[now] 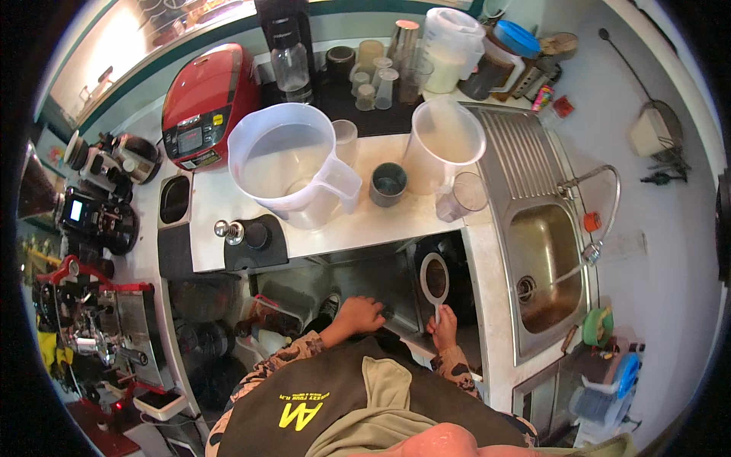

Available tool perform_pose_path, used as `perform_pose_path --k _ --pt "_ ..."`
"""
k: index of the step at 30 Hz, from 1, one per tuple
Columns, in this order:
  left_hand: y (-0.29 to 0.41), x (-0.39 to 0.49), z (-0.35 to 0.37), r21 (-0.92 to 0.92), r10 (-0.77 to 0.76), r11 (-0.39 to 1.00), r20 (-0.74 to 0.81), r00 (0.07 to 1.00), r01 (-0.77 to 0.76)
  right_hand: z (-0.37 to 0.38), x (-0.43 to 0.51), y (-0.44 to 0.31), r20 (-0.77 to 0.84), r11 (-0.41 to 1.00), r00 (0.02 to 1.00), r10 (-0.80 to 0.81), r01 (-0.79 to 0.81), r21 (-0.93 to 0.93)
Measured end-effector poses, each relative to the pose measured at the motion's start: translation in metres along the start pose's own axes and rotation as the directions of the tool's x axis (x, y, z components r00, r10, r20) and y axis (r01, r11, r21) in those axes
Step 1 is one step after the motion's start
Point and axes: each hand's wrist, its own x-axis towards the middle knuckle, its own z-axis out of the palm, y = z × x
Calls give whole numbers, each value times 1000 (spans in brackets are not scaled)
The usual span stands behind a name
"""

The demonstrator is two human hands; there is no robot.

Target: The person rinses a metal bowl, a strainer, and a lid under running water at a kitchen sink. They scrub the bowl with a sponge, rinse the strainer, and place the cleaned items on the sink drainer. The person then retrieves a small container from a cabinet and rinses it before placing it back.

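My right hand grips the light handle of a round strainer, whose dark disc lies over the dark opening below the counter. To its left, my left hand is bent at the open lower compartment, beside a small dark knob-like thing; its palm side is hidden, so whether it holds anything does not show. On the counter above stand a large plastic measuring jug with clear liquid, a dark grey cup, a second plastic jug with cloudy contents and a clear glass.
A red rice cooker stands at the back left, a coffee tamper on a black mat near the front edge. A steel sink with running water is at the right. An espresso machine stands at the left.
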Motion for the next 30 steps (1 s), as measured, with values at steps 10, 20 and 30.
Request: perform_pose_path --k 10,20,30 --pt "12 0 -10 -50 -172 985 -139 975 167 -94 276 28 -393 745 813 -429 72 -664" --pt "15 1 -15 -99 -217 974 -179 960 202 -99 351 18 -402 785 827 -393 74 -615" --pt "15 7 -17 -106 -203 977 -211 956 184 -113 367 27 -393 823 837 -381 113 -557"
